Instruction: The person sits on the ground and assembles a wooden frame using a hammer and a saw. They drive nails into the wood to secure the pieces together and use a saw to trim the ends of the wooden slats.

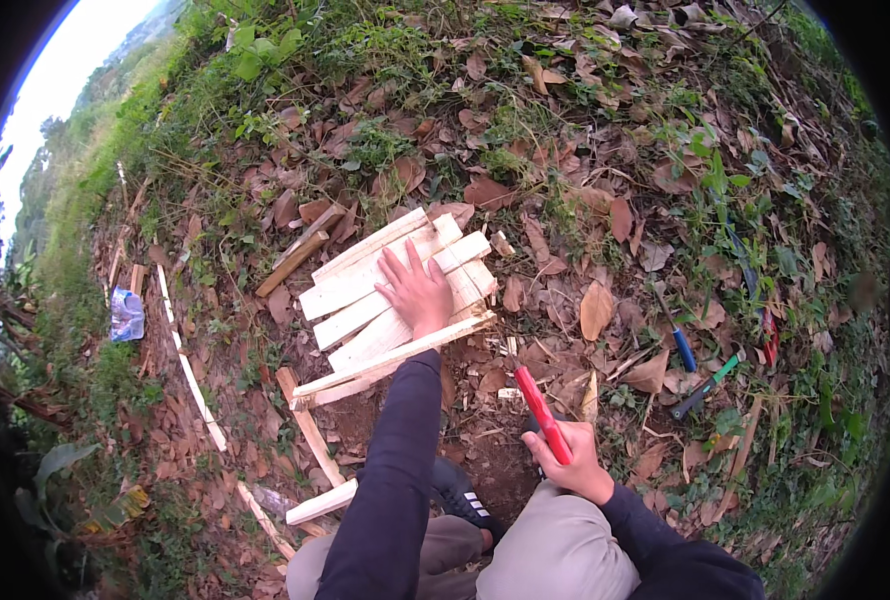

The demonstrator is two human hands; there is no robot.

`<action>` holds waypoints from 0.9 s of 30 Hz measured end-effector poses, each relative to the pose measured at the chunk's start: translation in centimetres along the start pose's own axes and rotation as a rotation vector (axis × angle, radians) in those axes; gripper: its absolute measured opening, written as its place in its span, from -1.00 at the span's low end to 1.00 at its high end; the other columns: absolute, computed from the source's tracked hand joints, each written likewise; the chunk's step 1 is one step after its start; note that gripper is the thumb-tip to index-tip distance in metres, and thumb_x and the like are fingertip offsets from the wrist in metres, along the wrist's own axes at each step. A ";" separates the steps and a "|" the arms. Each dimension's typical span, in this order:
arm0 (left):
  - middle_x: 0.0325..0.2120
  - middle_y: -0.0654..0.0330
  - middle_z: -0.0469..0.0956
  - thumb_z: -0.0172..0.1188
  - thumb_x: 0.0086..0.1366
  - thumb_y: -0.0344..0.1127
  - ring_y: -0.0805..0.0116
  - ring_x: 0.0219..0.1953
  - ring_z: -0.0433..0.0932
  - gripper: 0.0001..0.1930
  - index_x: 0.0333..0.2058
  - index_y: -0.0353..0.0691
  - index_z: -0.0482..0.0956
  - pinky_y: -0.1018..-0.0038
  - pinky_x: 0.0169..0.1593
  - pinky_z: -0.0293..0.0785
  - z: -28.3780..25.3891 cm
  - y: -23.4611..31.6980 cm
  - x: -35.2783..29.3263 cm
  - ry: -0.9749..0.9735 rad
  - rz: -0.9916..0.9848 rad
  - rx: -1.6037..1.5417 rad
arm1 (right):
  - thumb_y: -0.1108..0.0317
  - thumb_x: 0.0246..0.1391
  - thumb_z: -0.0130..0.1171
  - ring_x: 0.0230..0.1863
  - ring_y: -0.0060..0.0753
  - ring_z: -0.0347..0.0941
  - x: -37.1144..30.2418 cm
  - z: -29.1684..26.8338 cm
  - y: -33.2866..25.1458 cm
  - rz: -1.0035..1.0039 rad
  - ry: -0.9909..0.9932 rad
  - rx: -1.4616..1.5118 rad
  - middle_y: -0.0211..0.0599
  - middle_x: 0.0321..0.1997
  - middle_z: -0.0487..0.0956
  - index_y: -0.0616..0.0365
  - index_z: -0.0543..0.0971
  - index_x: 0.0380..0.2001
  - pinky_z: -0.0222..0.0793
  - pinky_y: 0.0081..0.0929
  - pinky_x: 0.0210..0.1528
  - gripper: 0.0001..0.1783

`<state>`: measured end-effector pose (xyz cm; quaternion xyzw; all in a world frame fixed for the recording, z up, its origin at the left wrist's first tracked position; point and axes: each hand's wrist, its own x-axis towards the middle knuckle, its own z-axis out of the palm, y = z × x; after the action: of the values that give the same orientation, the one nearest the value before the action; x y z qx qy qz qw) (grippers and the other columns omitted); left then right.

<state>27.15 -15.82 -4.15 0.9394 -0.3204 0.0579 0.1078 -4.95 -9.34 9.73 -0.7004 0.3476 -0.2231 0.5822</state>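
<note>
Several pale wooden slats (360,325) lie side by side on the ground in front of me, with a narrower strip (395,358) along their near edge. My left hand (415,290) rests flat on top of the slats, fingers spread. Lower right, beside my knee, my right hand (577,462) is wrapped round a long red tool handle (540,412) that points up toward the slats. What kind of tool it is does not show. A small gap separates its far end from the wood.
Leaf litter and low plants cover the sloping ground. To the right lie a blue-handled tool (684,350), a green-and-black tool (707,386) and a red-handled one (769,338). Wood strips (193,380) and a clear plastic bag (127,315) lie left. My shoe (460,495) is close by.
</note>
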 end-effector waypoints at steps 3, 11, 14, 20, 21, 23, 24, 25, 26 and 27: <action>0.46 -0.18 -0.05 -0.16 0.46 0.03 -0.17 0.50 -0.08 -0.38 0.43 0.03 0.16 -0.26 0.40 -0.11 0.8 -1.0 0.7 0.012 0.007 0.003 | 0.33 0.11 0.40 -0.73 -0.49 0.24 0.3 -0.2 -0.7 0.008 -0.062 0.058 -0.39 -0.76 0.32 0.17 0.44 -0.66 0.14 -0.43 -0.62 -0.62; 0.46 -0.18 -0.05 -0.20 0.48 -0.06 -0.09 0.52 -0.13 -0.38 0.42 -0.23 0.13 -0.19 0.45 -0.25 0.2 -0.6 1.9 -0.081 0.159 0.129 | 0.42 0.15 0.28 -0.72 -0.66 0.11 0.7 -0.8 -2.0 0.095 0.069 0.058 -0.47 -0.78 0.25 0.17 0.40 -0.68 0.04 -0.46 -0.64 -0.63; 0.47 -0.12 -0.04 -0.20 0.48 -0.06 -0.05 0.52 -0.11 -0.38 0.42 -0.23 0.14 -0.18 0.45 -0.20 0.9 -2.2 2.2 -0.098 0.230 -0.034 | 0.42 0.15 0.28 -0.75 -0.65 0.13 1.1 -0.2 -2.8 0.089 0.057 0.076 -0.45 -0.80 0.25 0.17 0.41 -0.69 0.05 -0.46 -0.66 -0.63; 0.48 0.01 -0.03 -0.22 0.50 -0.04 0.01 0.51 -0.07 -0.38 0.43 -0.20 0.12 -0.17 0.44 -0.10 1.7 -3.2 2.6 -0.127 0.246 -0.121 | 0.48 0.03 0.27 -0.76 -0.22 0.35 0.1 -0.4 1.7 -0.098 0.013 -0.068 -0.26 -0.77 0.37 0.18 0.46 -0.67 0.25 -0.34 -0.62 -0.74; 0.48 0.00 -0.04 -0.23 0.51 -0.04 0.01 0.51 -0.07 -0.38 0.43 -0.20 0.11 -0.16 0.45 -0.11 2.0 -3.5 2.9 -0.132 0.251 -0.097 | 0.48 0.00 0.27 -0.75 -0.20 0.37 -0.5 -0.8 2.6 -0.138 0.003 -0.098 -0.25 -0.77 0.37 0.18 0.46 -0.68 0.26 -0.33 -0.61 -0.75; 0.49 0.00 -0.05 -0.24 0.51 -0.02 -0.02 0.52 -0.09 -0.40 0.45 -0.08 0.09 -0.20 0.44 -0.14 1.6 -2.9 2.6 -0.183 0.195 -0.077 | 0.50 -0.08 0.26 -0.71 -0.16 0.42 -2.1 -1.5 4.3 -0.170 -0.016 -0.135 -0.24 -0.73 0.42 0.17 0.49 -0.68 0.32 -0.31 -0.58 -0.81; 0.49 -0.01 -0.06 -0.25 0.52 -0.01 -0.03 0.52 -0.10 -0.40 0.45 -0.02 0.08 -0.23 0.44 -0.15 0.9 -1.8 2.4 -0.210 0.173 -0.073 | 0.50 -0.09 0.25 -0.70 -0.15 0.43 -2.3 -1.5 5.0 -0.195 -0.009 -0.142 -0.24 -0.72 0.44 0.17 0.50 -0.67 0.34 -0.31 -0.57 -0.83; 0.49 -0.01 -0.06 -0.25 0.52 0.00 -0.04 0.52 -0.11 -0.41 0.46 0.03 0.08 -0.25 0.43 -0.16 0.3 -0.6 1.9 -0.241 0.108 -0.036 | 0.50 -0.10 0.24 -0.69 -0.14 0.44 -2.2 -1.4 5.8 -0.220 -0.002 -0.150 -0.24 -0.71 0.45 0.18 0.51 -0.66 0.36 -0.30 -0.55 -0.85; 0.49 -0.02 -0.06 -0.25 0.52 0.01 -0.06 0.52 -0.12 -0.43 0.46 0.13 0.09 -0.28 0.42 -0.18 0.6 -0.7 1.7 -0.213 0.073 -0.021 | 0.50 -0.11 0.24 -0.68 -0.13 0.45 -1.8 -1.2 6.2 -0.249 0.002 -0.152 -0.24 -0.71 0.47 0.18 0.52 -0.65 0.38 -0.30 -0.54 -0.87; 0.49 -0.03 -0.06 -0.25 0.53 0.02 -0.08 0.52 -0.12 -0.44 0.46 0.22 0.10 -0.32 0.41 -0.19 0.9 -0.8 1.4 -0.184 0.036 -0.010 | 0.50 -0.15 0.23 -0.66 -0.11 0.47 -1.0 -0.7 6.3 -0.250 0.004 -0.130 -0.24 -0.69 0.49 0.19 0.55 -0.63 0.42 -0.29 -0.49 -0.93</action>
<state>28.76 -16.27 -4.94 0.9342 -0.3462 -0.0285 0.0817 -7.56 -9.53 3.83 -0.7740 0.2722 -0.2724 0.5026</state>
